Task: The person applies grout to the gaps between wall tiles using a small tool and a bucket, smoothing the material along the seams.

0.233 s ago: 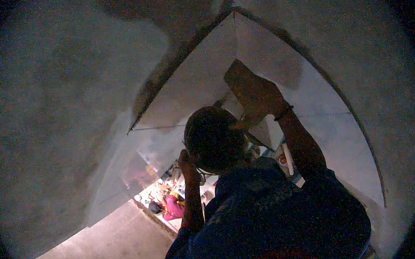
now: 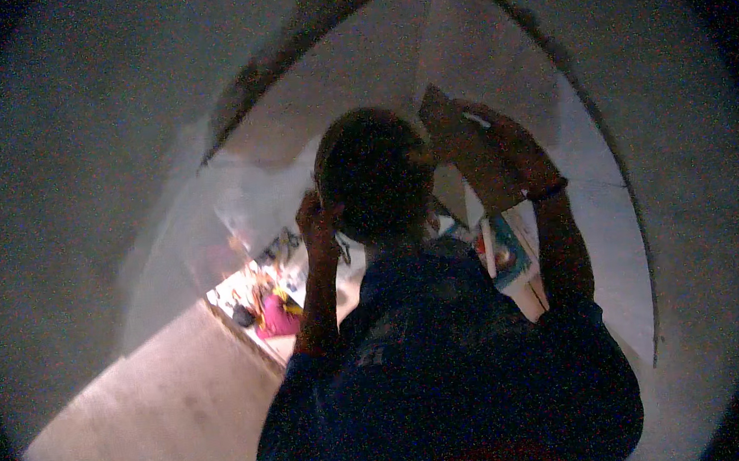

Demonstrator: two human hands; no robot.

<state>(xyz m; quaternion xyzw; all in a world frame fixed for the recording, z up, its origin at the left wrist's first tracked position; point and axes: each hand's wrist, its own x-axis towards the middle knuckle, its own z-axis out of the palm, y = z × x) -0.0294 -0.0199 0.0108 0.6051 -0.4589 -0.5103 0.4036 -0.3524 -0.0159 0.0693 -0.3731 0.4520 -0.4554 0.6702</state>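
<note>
Hands out of view, grip impossible to tell; apparently watching co-worker (image 2: 447,353) with board (image 2: 481,171) near arch (image 2: 359,77); next, probably keeping clear.

The shirt (image 2: 447,353) is dark blue, another garment (image 2: 278,318) bright pink.

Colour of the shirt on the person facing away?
The shirt looks dark blue; head view.

Outer wall (image 2: 68,209): matt, mottled, plaster-like. Arched recess (image 2: 605,231): pale, matt, smoother-looking. Dark shirt (image 2: 448,379): matt cloth (pale smudges across the back). Pale slab (image 2: 159,408), lower left: matt, faintly blotched. Magenta garment (image 2: 279,316): cloth. Flat brown piece (image 2: 478,159): dull; material indeterminate in this light.
</note>
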